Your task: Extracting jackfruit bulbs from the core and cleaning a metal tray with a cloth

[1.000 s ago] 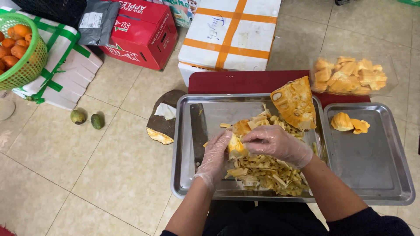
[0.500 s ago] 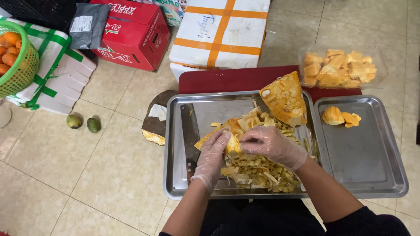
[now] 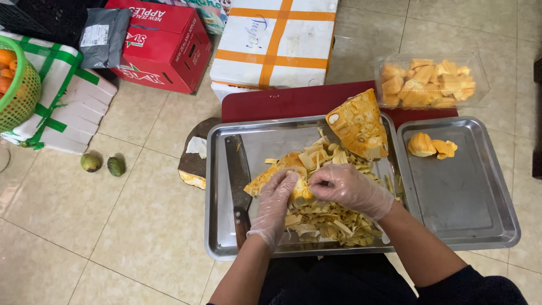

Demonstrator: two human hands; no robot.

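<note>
Both my hands wear clear plastic gloves and work over a large steel tray. My left hand and my right hand together grip a yellow jackfruit piece above a heap of pale fibrous scraps. A big jackfruit wedge leans at the tray's far edge. A cleaver lies at the tray's left side. Two peeled yellow pods rest on a second steel tray to the right.
A clear plastic box of jackfruit pods stands behind the trays by a red board. Red and white-orange cartons, a green basket of oranges and two small green fruits sit on the tiled floor at left.
My hands stay on the jackfruit piece over the scraps, working it between the fingers. The camera has shifted slightly.
</note>
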